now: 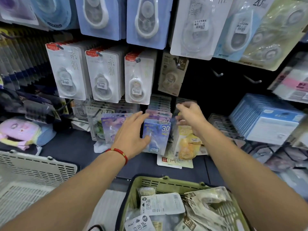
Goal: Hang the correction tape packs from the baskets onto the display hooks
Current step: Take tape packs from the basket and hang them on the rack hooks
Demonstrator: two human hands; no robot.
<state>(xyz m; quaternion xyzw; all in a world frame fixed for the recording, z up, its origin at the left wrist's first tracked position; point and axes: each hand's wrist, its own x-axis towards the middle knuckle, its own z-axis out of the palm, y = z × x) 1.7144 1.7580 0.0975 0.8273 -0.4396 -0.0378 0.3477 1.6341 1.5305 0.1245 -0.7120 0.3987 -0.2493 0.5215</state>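
My left hand (131, 130) holds the left edge of a blue-purple correction tape pack (156, 135) marked 30, at the front of a row of hanging packs, thumb on its face. My right hand (190, 114) hovers just right of that row with loosely curled fingers; it is blurred and nothing shows in it. A green basket (166, 182) at the bottom centre holds several beige and white correction tape packs (161, 204). Two bare display hooks (218, 74) (253, 80) stick out of the dark panel at right, beside a beige 15M pack (173, 74) on its hook.
A white basket (33, 167) stands at the lower left. Yellow packs (186, 144) lie right of the blue row. White packs (70, 72) hang in three rows above. Blue boxed stock (266, 117) fills the right shelf. Pastel pouches (21, 130) lie at left.
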